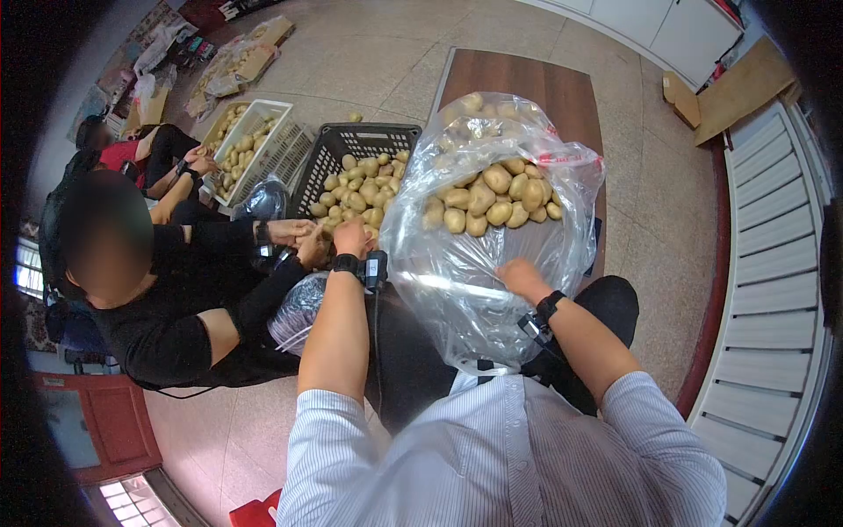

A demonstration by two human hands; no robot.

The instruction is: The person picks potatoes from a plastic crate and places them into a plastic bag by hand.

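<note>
A large clear plastic bag (417, 255) lies spread in front of me, its mouth towards me, with a heap of potatoes (497, 179) inside. My right hand (524, 279) is closed on the near part of the bag's film, below the heap. At the near edge of the black crate (303, 180), my left hand (353, 235) reaches down with curled fingers. Its fingertips and anything in them are hidden. More potatoes (362, 189) fill the crate. Right beside my left hand are a co-worker's hands (303, 241), fingers bent over the crate's near end.
Under the bag is a brown wooden tabletop (518, 75). A white crate (268, 114) of potatoes stands behind the black one, near a second person's hands (200, 162). Another bag of potatoes (233, 66) lies on the floor. A white radiator (773, 263) runs along the right wall.
</note>
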